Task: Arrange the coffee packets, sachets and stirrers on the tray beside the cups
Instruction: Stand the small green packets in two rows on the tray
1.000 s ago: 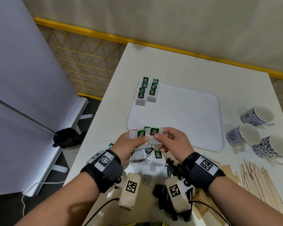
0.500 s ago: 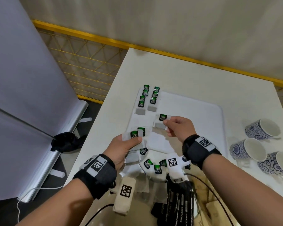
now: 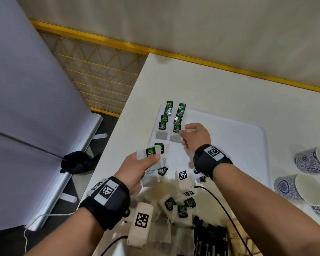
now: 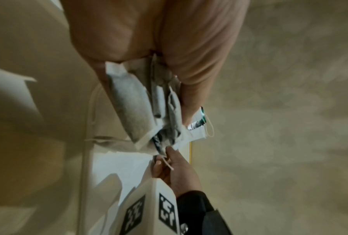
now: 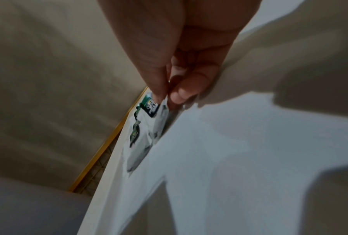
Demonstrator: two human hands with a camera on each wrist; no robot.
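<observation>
A white tray (image 3: 229,145) lies on the white table, with two rows of green-tagged tea sachets (image 3: 166,117) at its far left corner. My right hand (image 3: 185,134) pinches one sachet (image 5: 159,117) by its edge, low over the tray beside the right row. My left hand (image 3: 148,159) hovers over the tray's near left edge and grips a bundle of several sachets (image 4: 148,111). More loose sachets (image 3: 179,206) lie on the table near me. Black coffee packets (image 3: 209,239) sit at the bottom edge. No stirrers show in any current view.
Three blue-patterned cups (image 3: 299,187) lie at the table's right edge. A yellow wire fence (image 3: 100,74) and a grey panel (image 3: 26,108) stand left of the table, with a black glove (image 3: 78,161) on the floor. A cable (image 3: 222,206) runs under my right arm.
My right hand took a sachet from the bundle in my left hand and carried it forward and left to the tray's right row. The left hand stayed put, still holding sachets.
</observation>
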